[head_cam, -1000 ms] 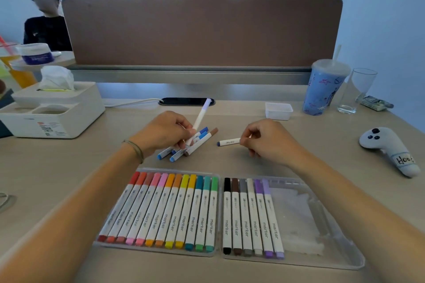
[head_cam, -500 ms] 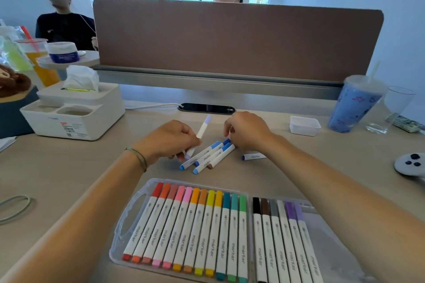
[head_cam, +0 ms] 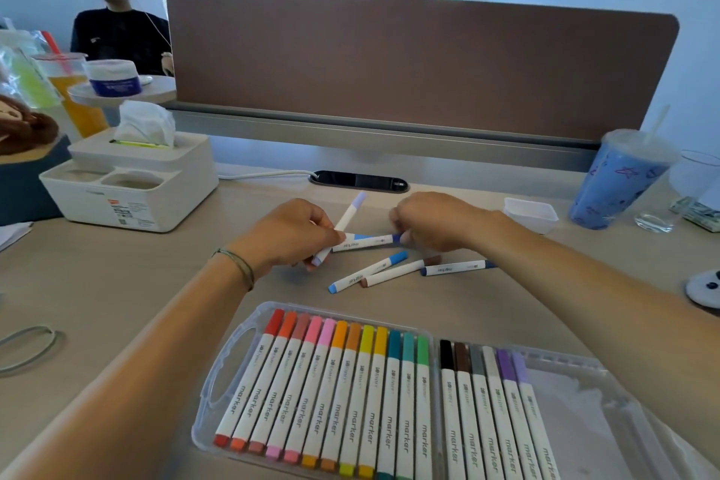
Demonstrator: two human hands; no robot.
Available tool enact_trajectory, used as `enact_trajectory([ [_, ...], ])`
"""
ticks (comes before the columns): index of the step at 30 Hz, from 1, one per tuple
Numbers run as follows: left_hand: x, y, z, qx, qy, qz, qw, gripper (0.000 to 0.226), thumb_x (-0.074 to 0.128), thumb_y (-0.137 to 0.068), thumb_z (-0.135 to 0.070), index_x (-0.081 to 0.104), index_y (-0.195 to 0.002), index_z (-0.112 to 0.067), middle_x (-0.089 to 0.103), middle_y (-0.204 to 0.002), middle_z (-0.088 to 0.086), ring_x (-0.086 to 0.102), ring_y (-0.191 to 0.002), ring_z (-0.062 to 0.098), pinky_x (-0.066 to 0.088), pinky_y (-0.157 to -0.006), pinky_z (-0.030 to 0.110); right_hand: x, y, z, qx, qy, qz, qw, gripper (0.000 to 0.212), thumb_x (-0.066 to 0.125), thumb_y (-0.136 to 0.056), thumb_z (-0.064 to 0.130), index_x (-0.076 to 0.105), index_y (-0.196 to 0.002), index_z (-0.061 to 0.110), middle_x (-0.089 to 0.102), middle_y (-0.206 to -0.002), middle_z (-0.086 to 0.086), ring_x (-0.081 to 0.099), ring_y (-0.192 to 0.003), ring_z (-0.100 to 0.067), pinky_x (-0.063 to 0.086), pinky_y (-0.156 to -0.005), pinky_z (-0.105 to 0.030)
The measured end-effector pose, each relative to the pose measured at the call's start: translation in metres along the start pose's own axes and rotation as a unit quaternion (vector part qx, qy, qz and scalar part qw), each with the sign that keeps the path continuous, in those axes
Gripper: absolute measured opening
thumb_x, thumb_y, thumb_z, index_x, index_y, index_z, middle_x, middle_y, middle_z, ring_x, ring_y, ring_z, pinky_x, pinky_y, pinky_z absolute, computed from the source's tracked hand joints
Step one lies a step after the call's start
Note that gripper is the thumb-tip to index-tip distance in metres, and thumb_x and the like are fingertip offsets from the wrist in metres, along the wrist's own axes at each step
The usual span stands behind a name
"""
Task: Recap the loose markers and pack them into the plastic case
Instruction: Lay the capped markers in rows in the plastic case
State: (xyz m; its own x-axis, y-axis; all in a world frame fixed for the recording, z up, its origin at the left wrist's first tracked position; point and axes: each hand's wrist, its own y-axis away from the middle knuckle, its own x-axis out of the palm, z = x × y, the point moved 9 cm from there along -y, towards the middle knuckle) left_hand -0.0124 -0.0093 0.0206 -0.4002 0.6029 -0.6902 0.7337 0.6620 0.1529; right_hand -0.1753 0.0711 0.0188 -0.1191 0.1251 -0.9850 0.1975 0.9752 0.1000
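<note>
My left hand (head_cam: 290,234) grips a lavender-capped marker (head_cam: 348,214) that slants up and away. A dark blue marker (head_cam: 366,241) lies level between both hands: its left end is at my left fingers and my right hand (head_cam: 436,220) pinches its right end. On the desk below lie three loose markers: a light blue marker (head_cam: 368,271), a brown marker (head_cam: 399,271) and a navy marker (head_cam: 454,268). The clear plastic case (head_cam: 218,390) lies open in front, with several capped markers in two rows.
A white tissue box organiser (head_cam: 128,183) stands at the left. A small white dish (head_cam: 530,214), a blue lidded cup (head_cam: 619,179) and a glass (head_cam: 678,191) are at the right. A white controller (head_cam: 704,286) pokes in at the right edge. A brown divider (head_cam: 420,66) closes the desk's far side.
My right hand has lifted the dark blue marker out of the loose group and holds it level against my left hand. The view has shifted left and down.
</note>
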Motion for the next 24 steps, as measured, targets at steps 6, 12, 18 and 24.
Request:
enact_trajectory([
  [6, 0.003, 0.007, -0.017, 0.034, 0.027, -0.009, 0.999, 0.012, 0.063, -0.097, -0.025, 0.069, -0.098, -0.015, 0.072, -0.078, 0.003, 0.065, -0.06, 0.01, 0.048, -0.053, 0.015, -0.017, 0.062, -0.04, 0.092, -0.258, -0.112, 0.955, 0.011, 0.054, -0.104, 0.019, 0.062, -0.098, 0.024, 0.07, -0.096, 0.005, 0.065, -0.089, -0.019, 0.057, -0.08, -0.037],
  [12, 0.033, 0.036, -0.061, 0.086, 0.073, 0.046, 0.993, 0.007, 0.07, -0.092, -0.018, 0.07, -0.097, -0.012, 0.078, -0.082, 0.004, 0.072, -0.07, 0.013, 0.054, -0.06, 0.017, -0.026, 0.158, -0.063, 0.13, -0.586, -0.214, 0.771, 0.014, 0.053, -0.104, 0.008, 0.065, -0.105, 0.002, 0.079, -0.097, -0.008, 0.077, -0.092, -0.02, 0.064, -0.079, -0.033],
  [18, 0.097, 0.073, -0.107, 0.129, 0.093, 0.12, 0.98, 0.014, 0.074, -0.088, -0.014, 0.07, -0.1, -0.009, 0.078, -0.086, 0.005, 0.074, -0.08, 0.019, 0.056, -0.064, 0.023, -0.003, 0.23, -0.075, 0.158, -0.709, -0.251, 0.64, 0.015, 0.053, -0.102, 0.002, 0.067, -0.104, 0.0, 0.077, -0.095, -0.018, 0.077, -0.087, -0.027, 0.063, -0.072, -0.03],
  [24, 0.143, 0.108, -0.141, 0.267, 0.027, 0.072, 0.961, 0.018, 0.08, -0.082, -0.018, 0.071, -0.098, -0.021, 0.074, -0.089, -0.006, 0.07, -0.081, 0.003, 0.058, -0.073, 0.018, 0.032, 0.267, -0.078, 0.226, -0.739, -0.256, 0.58, 0.024, 0.046, -0.105, 0.007, 0.067, -0.094, 0.004, 0.052, -0.068, -0.01, 0.045, -0.042, -0.016, 0.036, -0.039, -0.023],
])
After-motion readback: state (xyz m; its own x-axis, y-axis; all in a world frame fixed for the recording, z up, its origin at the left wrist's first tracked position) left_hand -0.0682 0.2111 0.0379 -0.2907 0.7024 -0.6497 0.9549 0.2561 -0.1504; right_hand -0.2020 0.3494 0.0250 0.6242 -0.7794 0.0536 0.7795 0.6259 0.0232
